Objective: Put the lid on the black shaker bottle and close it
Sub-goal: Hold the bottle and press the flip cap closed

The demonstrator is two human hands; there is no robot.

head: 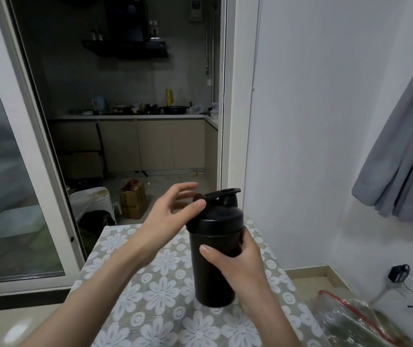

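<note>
The black shaker bottle (211,269) stands upright on the table (155,296), which has a white flower-patterned cover. Its black lid (219,216) sits on top, and the lid's flip cap with carry loop (225,194) sticks up at the back. My right hand (235,261) grips the bottle's body from the right, thumb across the front. My left hand (172,214) hovers at the lid's left side with fingers spread; the thumb tip is at the lid's top edge, and I cannot tell whether it touches.
A clear plastic bag with a red strip (355,319) lies at the table's right front corner. A grey curtain (405,146) hangs at the right. Behind the table an open sliding door leads to a dark kitchen with a cardboard box (132,199) on the floor.
</note>
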